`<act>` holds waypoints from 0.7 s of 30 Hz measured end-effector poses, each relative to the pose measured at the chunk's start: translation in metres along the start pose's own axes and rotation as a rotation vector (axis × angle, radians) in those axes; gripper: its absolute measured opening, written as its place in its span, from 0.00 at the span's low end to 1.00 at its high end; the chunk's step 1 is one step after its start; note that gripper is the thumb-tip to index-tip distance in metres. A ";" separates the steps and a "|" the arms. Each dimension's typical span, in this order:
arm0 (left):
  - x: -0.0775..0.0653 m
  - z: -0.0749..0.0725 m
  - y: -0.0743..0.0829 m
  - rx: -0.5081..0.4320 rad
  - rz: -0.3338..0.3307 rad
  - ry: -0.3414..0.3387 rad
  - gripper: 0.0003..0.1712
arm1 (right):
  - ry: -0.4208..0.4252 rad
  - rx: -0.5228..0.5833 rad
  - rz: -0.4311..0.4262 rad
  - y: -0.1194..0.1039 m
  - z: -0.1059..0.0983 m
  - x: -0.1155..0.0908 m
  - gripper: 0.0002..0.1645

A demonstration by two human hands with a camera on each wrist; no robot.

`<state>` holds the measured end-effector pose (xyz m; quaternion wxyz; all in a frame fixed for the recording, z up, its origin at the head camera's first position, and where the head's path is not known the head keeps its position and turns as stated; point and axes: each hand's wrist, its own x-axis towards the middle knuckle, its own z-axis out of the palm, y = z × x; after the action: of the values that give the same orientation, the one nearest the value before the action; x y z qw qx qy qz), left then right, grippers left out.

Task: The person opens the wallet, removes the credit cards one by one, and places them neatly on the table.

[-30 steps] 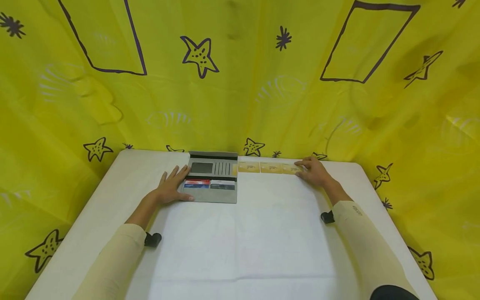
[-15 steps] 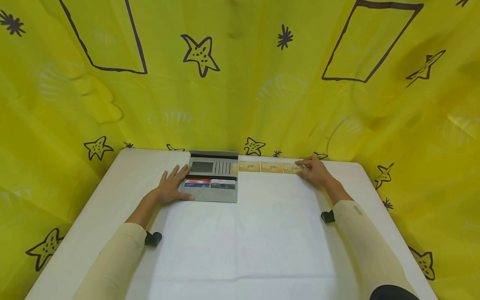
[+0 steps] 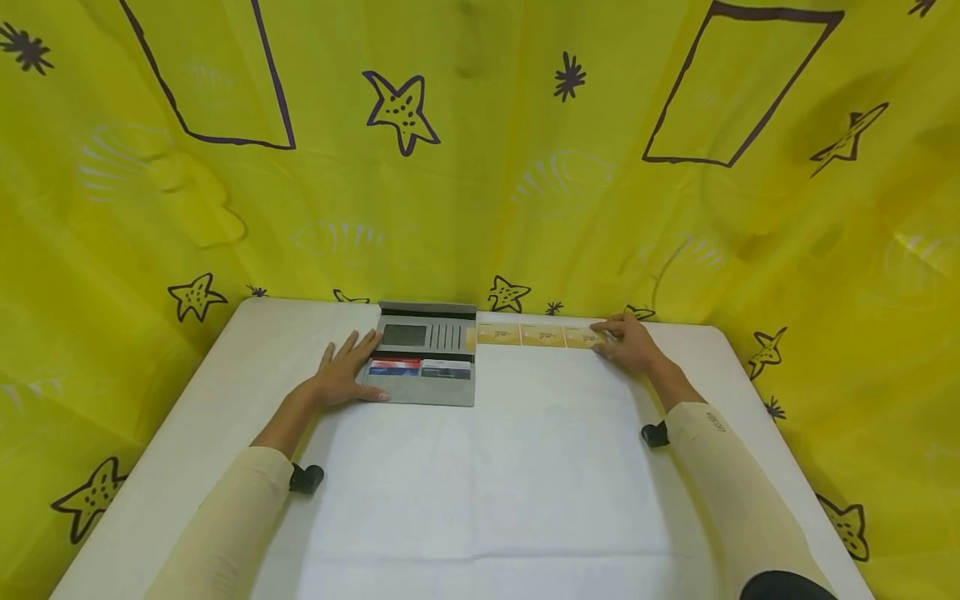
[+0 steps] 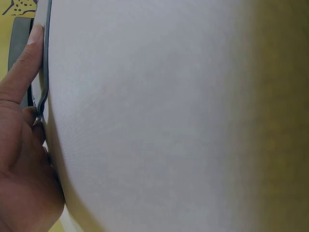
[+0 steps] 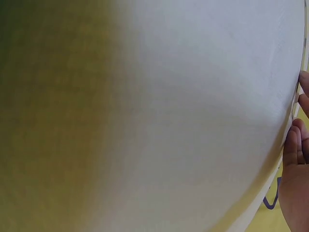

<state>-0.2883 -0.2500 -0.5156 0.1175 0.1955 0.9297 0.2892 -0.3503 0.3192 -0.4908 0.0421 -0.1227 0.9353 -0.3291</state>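
Note:
A grey wallet (image 3: 420, 392) lies unfolded near the far edge of the table. My left hand (image 3: 341, 373) rests along its left side, fingers spread and thumb on the lower flap. A red-and-blue card (image 3: 394, 367) and a white-and-dark card (image 3: 446, 370) show in its lower pocket. To its right runs a row of yellow cards: one beside the wallet (image 3: 498, 334), a middle one (image 3: 542, 336) and an end one (image 3: 580, 337). My right hand (image 3: 628, 343) holds the end card at its outer edges between thumb and index finger. A yellow sliver (image 3: 470, 339) shows in the wallet's right edge.
The white table (image 3: 480, 483) reaches toward me, with a fold line across its near part. A yellow curtain (image 3: 465, 200) with drawn starfish hangs right behind the far edge. A dark camera mount sits under each wrist, the left one (image 3: 306, 479) and the right one (image 3: 655, 434).

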 end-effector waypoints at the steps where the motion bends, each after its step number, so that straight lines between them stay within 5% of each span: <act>1: 0.000 0.001 -0.001 0.004 0.002 0.003 0.72 | 0.003 -0.003 0.000 0.000 0.000 0.000 0.30; 13: 0.002 0.003 -0.005 0.006 0.015 0.007 0.72 | 0.177 0.173 -0.070 -0.022 0.009 0.002 0.31; 21: 0.001 0.000 -0.001 0.003 -0.001 -0.003 0.73 | 0.145 0.266 -0.058 -0.054 0.031 0.010 0.29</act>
<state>-0.2892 -0.2504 -0.5164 0.1187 0.1956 0.9301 0.2874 -0.3440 0.2575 -0.4811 -0.0191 -0.1189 0.8802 -0.4591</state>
